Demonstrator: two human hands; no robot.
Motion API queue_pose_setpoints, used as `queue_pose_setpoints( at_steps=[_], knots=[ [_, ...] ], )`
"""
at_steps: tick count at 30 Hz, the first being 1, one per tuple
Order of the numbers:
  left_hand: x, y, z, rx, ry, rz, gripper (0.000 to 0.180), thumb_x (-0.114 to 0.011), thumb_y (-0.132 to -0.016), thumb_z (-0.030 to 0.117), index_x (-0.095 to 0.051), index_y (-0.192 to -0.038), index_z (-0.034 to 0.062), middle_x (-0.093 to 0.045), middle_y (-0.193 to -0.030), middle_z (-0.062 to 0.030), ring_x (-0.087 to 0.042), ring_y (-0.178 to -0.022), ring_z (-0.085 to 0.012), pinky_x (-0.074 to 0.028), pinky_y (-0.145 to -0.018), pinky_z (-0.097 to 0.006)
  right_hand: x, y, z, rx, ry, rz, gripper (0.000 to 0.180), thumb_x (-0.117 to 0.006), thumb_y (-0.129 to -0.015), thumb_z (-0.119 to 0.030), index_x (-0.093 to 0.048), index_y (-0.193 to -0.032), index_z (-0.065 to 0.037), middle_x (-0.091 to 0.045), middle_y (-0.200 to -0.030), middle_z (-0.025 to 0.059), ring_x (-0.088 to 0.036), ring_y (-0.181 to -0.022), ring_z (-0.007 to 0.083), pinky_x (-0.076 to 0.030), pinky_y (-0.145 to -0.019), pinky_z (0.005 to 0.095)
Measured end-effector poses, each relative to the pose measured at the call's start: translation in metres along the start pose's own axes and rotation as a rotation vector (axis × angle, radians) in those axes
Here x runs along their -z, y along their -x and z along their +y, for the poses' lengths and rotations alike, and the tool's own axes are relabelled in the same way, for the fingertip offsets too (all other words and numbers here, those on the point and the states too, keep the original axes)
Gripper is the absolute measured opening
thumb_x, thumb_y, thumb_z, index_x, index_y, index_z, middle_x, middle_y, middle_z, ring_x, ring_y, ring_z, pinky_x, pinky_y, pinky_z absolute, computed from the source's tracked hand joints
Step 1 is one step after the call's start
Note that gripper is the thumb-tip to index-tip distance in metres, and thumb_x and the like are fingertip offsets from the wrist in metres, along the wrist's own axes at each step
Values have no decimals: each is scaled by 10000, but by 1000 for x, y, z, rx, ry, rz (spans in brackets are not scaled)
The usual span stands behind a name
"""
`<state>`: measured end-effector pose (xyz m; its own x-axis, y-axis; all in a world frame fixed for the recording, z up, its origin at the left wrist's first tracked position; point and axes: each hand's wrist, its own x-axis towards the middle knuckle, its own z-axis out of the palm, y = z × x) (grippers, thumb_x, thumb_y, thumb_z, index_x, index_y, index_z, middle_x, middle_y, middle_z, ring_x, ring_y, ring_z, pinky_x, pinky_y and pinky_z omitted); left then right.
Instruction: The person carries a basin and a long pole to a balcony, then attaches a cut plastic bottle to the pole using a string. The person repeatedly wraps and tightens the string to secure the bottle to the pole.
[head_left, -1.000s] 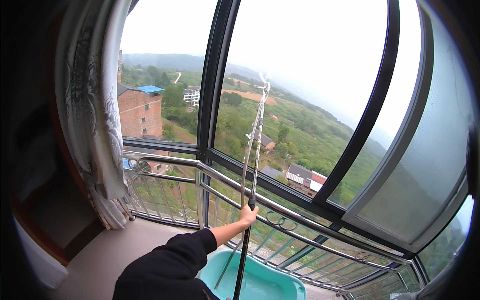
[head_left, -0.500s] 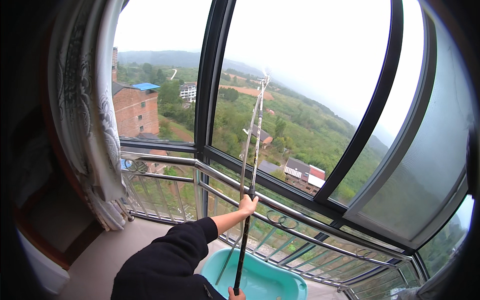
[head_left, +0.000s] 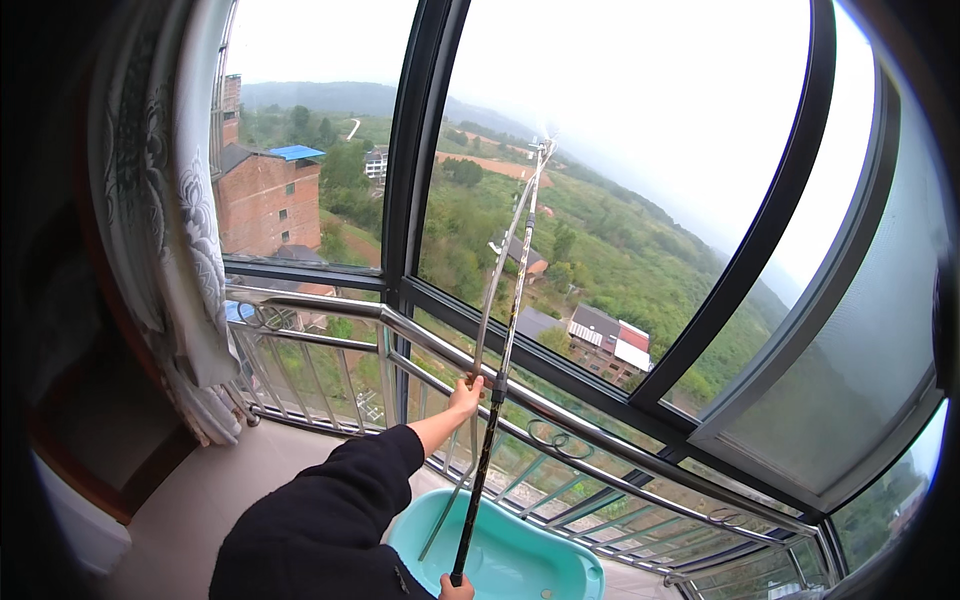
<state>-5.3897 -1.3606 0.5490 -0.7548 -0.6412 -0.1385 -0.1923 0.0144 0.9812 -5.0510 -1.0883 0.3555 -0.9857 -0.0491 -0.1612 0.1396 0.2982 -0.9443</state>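
Observation:
A long telescopic pole (head_left: pixel 487 430), black below and silver-patterned above, slants up toward the window. My right hand (head_left: pixel 457 588), at the lower edge, is closed around its bottom end. My left hand (head_left: pixel 464 396) is closed around a thin grey hose (head_left: pixel 492 285) beside the railing, a little left of the pole. The hose meets the pole near its top fitting (head_left: pixel 541 150), where there is a whitish blur against the sky. Its lower part hangs down into a turquoise tub (head_left: pixel 592 572) on the floor.
A metal railing (head_left: pixel 430 343) runs in front of dark-framed windows (head_left: pixel 398 200). A patterned curtain (head_left: pixel 190 220) hangs at the left. At the right is a frosted panel (head_left: pixel 850 330). Buildings and green hills lie outside, and the tiled floor (head_left: pixel 270 475) shows at lower left.
My left hand has let go of the pole and taken hold of the hose. My right hand stays on the pole's bottom end. The view has shifted slightly.

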Motion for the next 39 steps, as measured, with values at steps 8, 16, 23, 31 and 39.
queue_pose_setpoints(
  at_steps=[8,16,23,31,39],
  knots=[
    [-9,15,33,-30,-52,41,785,-286,-824,688,-498,-1075,-25,-601,-958,-198,-563,-971,-334,-415,-842,-403,-10,-19,-6,-42,99,-31,288,-612,-750,-264,-580,-775,21,-529,-577,85,-483,-542,184,-395,-520,366],
    [-16,44,57,-212,-289,99,588,-600,-783,361,-263,-1122,20,-592,-921,-218,-576,-897,-379,-441,-782,-436,-35,-47,-29,-37,72,-16,290,-621,-753,-281,-573,-741,5,-548,-592,101,-518,-545,206,-403,-529,367],
    [-35,43,68,-105,-317,194,495,-517,-830,372,-245,-1071,36,-599,-864,-261,-580,-801,-437,-445,-738,-493,-9,-54,-100,-77,-23,-49,222,-601,-733,-194,-520,-660,-1,-479,-505,34,-450,-459,120,-380,-467,306],
    [-29,55,71,-53,-354,235,504,-517,-826,411,-273,-1067,42,-610,-853,-253,-587,-824,-423,-450,-750,-478,-17,-64,-116,-46,-22,-70,218,-608,-729,-202,-543,-679,1,-498,-519,43,-463,-470,123,-386,-475,309],
    [-30,57,46,-85,-208,234,582,-607,-751,465,-358,-1025,15,-605,-887,-224,-581,-852,-405,-443,-767,-455,-8,-67,-125,-139,-22,-99,233,-611,-729,-216,-558,-706,9,-521,-546,73,-490,-500,155,-409,-520,324]
  ],
)
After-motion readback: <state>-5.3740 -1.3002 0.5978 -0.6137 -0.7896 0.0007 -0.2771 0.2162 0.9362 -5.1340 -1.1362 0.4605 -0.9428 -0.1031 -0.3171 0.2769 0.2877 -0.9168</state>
